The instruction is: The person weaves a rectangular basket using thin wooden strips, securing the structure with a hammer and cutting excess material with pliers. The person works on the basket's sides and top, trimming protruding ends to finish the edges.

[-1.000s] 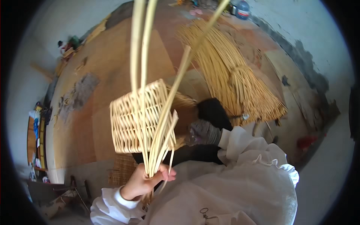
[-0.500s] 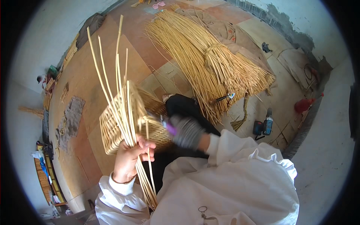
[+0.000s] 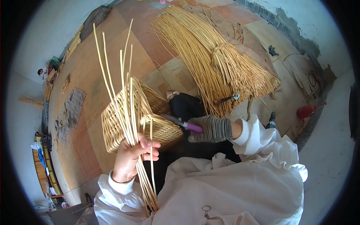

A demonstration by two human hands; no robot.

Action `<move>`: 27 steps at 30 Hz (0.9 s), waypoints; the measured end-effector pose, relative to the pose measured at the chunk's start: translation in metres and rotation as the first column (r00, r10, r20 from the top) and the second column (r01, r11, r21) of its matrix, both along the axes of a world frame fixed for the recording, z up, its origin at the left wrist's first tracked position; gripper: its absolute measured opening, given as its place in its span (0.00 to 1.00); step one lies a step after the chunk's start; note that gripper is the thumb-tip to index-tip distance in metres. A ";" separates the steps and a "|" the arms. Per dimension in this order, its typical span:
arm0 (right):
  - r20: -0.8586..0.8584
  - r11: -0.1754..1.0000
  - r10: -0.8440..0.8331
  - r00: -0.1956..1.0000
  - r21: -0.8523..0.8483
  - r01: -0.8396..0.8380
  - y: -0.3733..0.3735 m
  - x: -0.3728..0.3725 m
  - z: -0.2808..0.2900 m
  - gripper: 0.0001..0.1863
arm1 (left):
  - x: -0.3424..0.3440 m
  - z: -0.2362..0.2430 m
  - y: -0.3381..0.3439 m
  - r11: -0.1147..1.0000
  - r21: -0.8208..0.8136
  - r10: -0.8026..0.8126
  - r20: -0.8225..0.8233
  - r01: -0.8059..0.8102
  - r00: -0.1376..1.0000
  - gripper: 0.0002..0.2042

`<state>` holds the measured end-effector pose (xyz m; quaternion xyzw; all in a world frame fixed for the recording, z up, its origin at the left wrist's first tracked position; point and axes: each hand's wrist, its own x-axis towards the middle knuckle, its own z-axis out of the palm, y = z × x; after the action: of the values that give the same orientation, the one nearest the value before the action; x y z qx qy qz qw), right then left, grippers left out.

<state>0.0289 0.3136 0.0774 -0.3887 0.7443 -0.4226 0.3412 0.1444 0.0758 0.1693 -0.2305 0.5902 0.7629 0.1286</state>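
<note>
My bare left hand point(image 3: 132, 155) is closed around several pale wicker rods point(image 3: 125, 108), which rise past the fingers and run down toward my lap. One thinner rod hangs apart, beside the fingertips. Behind the rods, a rectangular woven wicker basket point(image 3: 112, 127) rests tilted at my legs. In a grey knitted glove, my right hand point(image 3: 215, 128) grips a purple-handled tool point(image 3: 193, 127). Its dark, blade-like end points left to the basket's near right corner; motion blur hides the tool's exact kind and whether it touches the wicker.
A large tied bundle of wicker rods point(image 3: 225, 56) lies on the tiled floor ahead, with a hammer-like tool point(image 3: 227, 99) on it. Farther right are a cordless drill point(image 3: 271, 120) and a red container point(image 3: 305, 111). A grey cloth point(image 3: 71, 112) lies at the left.
My right hand has moved right, away from the basket's corner, with the purple-handled tool. My left hand keeps its grip on the rods, shifting only slightly in the picture.
</note>
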 end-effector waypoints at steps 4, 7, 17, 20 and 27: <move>-0.109 0.994 0.058 0.992 0.094 -0.048 -0.007 0.006 0.004 0.26 | -0.002 0.003 0.006 1.000 0.016 -0.012 0.002 0.012 1.000 0.04; -0.095 0.985 0.061 0.994 0.164 -0.045 -0.014 0.001 0.010 0.26 | -0.001 0.000 0.005 0.999 0.040 -0.011 0.006 0.011 1.000 0.05; -0.254 0.974 0.039 0.966 0.226 0.021 -0.013 -0.014 0.032 0.22 | 0.001 -0.004 0.008 0.997 0.079 0.004 -0.008 -0.003 1.000 0.06; -0.258 0.970 0.019 0.966 0.238 0.045 -0.020 -0.015 0.033 0.20 | 0.002 -0.006 0.009 0.987 0.161 0.015 -0.013 -0.013 1.000 0.07; -0.371 0.938 -0.344 0.862 -0.166 0.303 -0.013 0.002 0.004 0.16 | 0.010 0.008 -0.040 0.721 0.693 0.047 -0.072 0.016 0.996 0.05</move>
<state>0.0312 0.3001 0.0819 -0.3520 0.8298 -0.4241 0.0880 0.1544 0.0361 0.1776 -0.1381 0.2652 0.9383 0.1739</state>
